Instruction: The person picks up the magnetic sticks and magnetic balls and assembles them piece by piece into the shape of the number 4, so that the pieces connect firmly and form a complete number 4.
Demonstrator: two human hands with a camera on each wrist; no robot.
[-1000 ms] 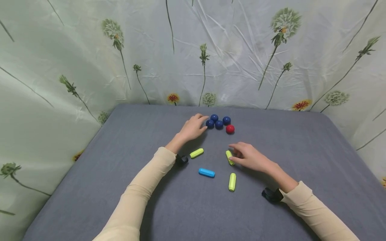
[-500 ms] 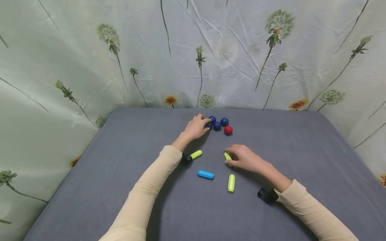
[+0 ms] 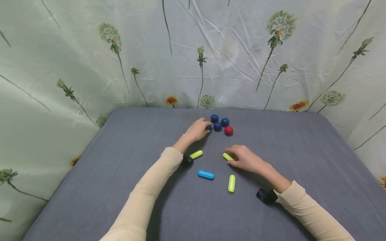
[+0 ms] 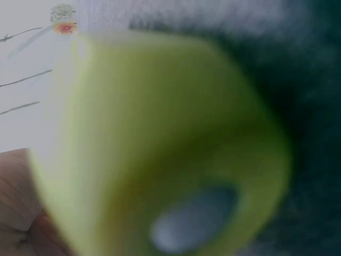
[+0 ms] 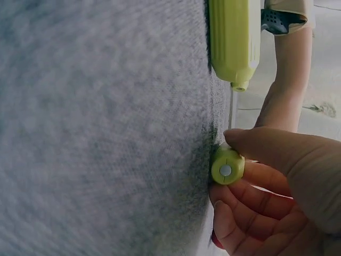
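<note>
In the head view my left hand [image 3: 197,130] holds a dark blue ball [image 3: 208,128] between thumb and fingers, which hide most of it. Just right of it sit several blue balls [image 3: 217,126] and a red ball [image 3: 229,130]. My right hand [image 3: 245,158] pinches a short yellow-green faceted stick [image 3: 228,156] between thumb and fingers; the right wrist view shows a grey dot on the end of this stick [image 5: 226,169]. Close to the left wrist lies another yellow-green stick [image 3: 196,154], which fills much of the left wrist view, blurred.
A blue faceted stick [image 3: 206,174] and a third yellow-green stick [image 3: 231,183] lie on the grey cloth-covered table [image 3: 187,214], nearer the person. Behind the table hangs a pale curtain [image 3: 181,67] with printed flowers. A black wrist camera [image 3: 267,195] is strapped to the right forearm.
My left hand has reached the balls and taken hold of one, drawing it slightly off the group. The right-hand fingers have closed around the yellow-green stick and turned it a little.
</note>
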